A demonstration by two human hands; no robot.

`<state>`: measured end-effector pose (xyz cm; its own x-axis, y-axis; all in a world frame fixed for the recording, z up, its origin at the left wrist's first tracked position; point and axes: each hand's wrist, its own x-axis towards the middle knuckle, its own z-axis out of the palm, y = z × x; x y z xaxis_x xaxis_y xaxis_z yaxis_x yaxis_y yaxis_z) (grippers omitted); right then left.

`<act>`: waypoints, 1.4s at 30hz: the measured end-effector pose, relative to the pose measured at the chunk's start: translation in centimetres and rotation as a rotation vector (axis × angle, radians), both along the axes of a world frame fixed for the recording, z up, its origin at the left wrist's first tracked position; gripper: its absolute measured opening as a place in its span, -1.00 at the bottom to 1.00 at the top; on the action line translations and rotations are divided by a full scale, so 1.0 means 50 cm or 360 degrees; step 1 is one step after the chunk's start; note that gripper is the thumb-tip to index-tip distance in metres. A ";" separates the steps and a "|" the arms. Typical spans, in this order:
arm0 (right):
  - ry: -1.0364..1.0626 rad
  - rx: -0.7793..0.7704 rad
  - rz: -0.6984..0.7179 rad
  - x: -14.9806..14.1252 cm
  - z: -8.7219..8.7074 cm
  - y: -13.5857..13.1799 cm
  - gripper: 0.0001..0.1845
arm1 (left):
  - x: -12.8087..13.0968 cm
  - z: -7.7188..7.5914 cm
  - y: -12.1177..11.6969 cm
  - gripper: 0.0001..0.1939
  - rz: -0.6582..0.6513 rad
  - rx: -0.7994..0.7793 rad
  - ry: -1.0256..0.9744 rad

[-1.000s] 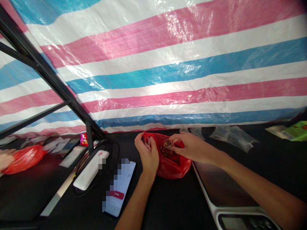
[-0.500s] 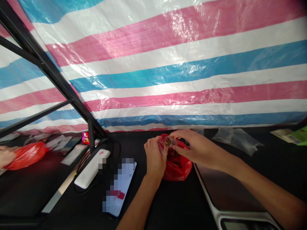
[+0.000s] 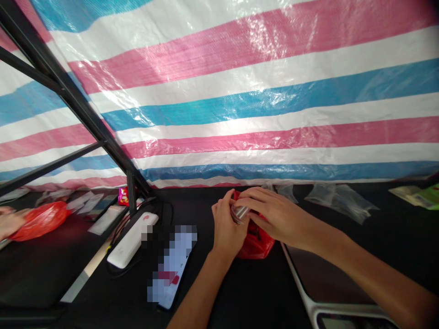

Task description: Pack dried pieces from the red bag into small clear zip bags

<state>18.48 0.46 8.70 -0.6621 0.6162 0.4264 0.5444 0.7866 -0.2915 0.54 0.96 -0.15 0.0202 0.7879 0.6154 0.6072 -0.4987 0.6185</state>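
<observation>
The person's left hand (image 3: 228, 225) is holding a small clear cup (image 3: 241, 213) from the near side, and the right hand (image 3: 272, 212) is pinching it from the far side with curled fingers (image 3: 250, 194), both grips nearly shut on it. The cup is sitting just above a red plastic bag (image 3: 256, 244) on the black bench (image 3: 247, 292), with a blurred phone (image 3: 171, 265) and a white power bank (image 3: 132, 240) to the left. A digital scale (image 3: 318, 274) is lying to the right, and a co-worker's hand (image 3: 10, 222) is resting beside another red bag (image 3: 41, 220) at far left.

The left hand (image 3: 228, 226) and right hand (image 3: 270, 208) meet closely, both curled.
</observation>
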 end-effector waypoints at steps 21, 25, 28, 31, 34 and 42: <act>-0.0085 -0.0160 -0.0086 0.007 0.020 0.001 -0.77 | 0.006 0.007 -0.004 -0.84 0.0076 0.0103 0.0186; 0.0080 -0.0032 -0.0183 0.010 0.016 0.006 -0.73 | 0.002 0.016 0.002 -0.83 0.0222 -0.0038 0.0143; 0.0018 -0.0012 -0.0315 0.014 0.007 0.009 -0.72 | 0.001 0.015 0.009 -0.80 0.0367 -0.0138 0.0205; -0.0243 -0.0112 -0.0314 0.017 -0.013 0.014 -0.77 | 0.000 0.007 0.014 -0.84 0.0496 -0.0182 0.0298; -0.0429 -0.0136 -0.0352 0.017 -0.038 0.021 -0.81 | -0.003 0.001 0.016 -0.82 0.0592 -0.0304 0.0296; -0.0641 -0.0250 -0.0541 0.020 -0.063 0.035 -0.65 | -0.017 0.001 0.031 -0.75 0.0411 -0.0607 -0.0082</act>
<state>19.48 2.19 5.57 -0.5063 0.8598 0.0662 0.8531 0.5106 -0.1071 -0.32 2.49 -0.12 -0.2293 0.9335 0.2757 0.6454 -0.0662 0.7610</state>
